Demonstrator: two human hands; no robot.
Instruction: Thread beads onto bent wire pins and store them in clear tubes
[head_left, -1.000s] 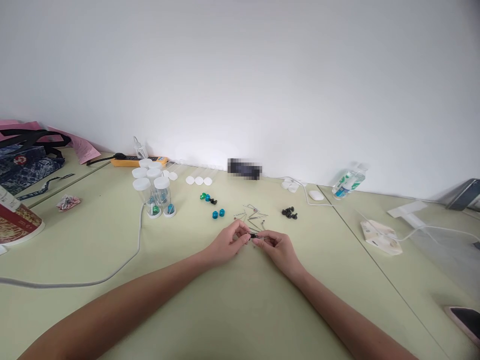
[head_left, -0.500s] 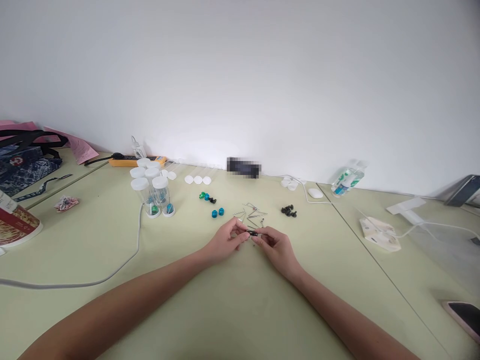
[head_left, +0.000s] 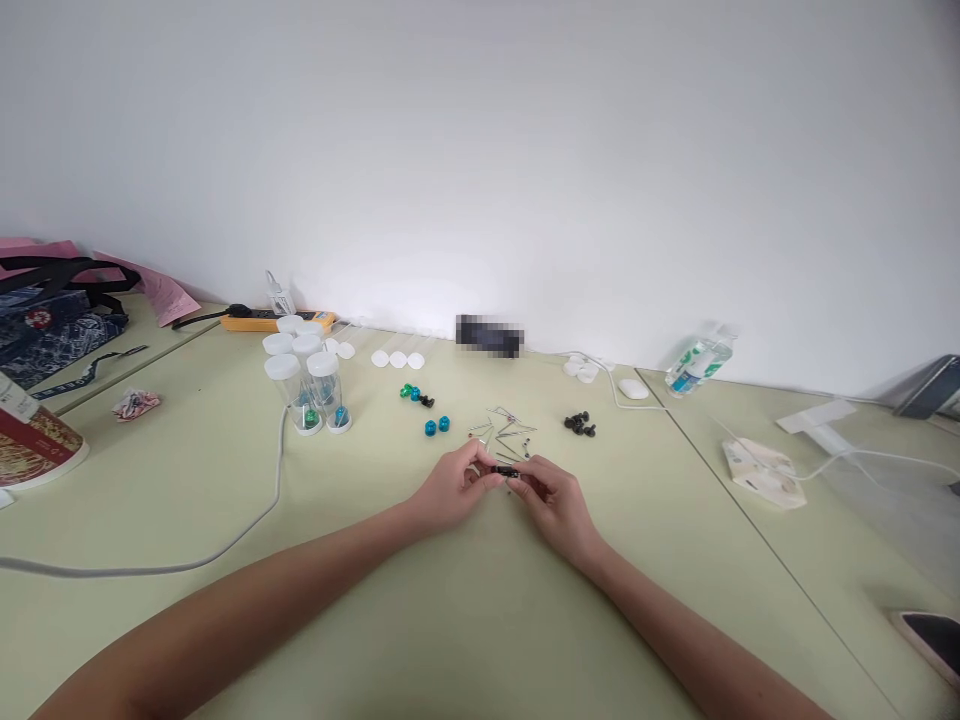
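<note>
Between my fingertips is a small black cylindrical piece [head_left: 505, 471], too small to name exactly. My left hand [head_left: 459, 486] pinches its left end, and my right hand [head_left: 553, 500] pinches the right end. Just beyond my fingers lie several thin metal rods [head_left: 510, 424], some of them bent. Small dark-and-silver parts [head_left: 526, 447] rest beside the rods. Farther left sit two blue knob-like pieces [head_left: 436, 426], with green, blue and black pieces [head_left: 415, 394] behind them. A cluster of black pieces [head_left: 580, 424] lies to the right.
Several clear tubes with white caps [head_left: 324, 366] stand at left, near a white cable [head_left: 274, 490] and an orange power strip [head_left: 247, 322]. More white-capped tubes [head_left: 397, 359] lie by the wall. A bottle [head_left: 699, 362], a white mouse [head_left: 633, 389] and a phone [head_left: 930, 640] are at right.
My hands stay together on the black piece, with only slight finger movement. The whole view has shifted very slightly. The loose parts on the table lie as before.
</note>
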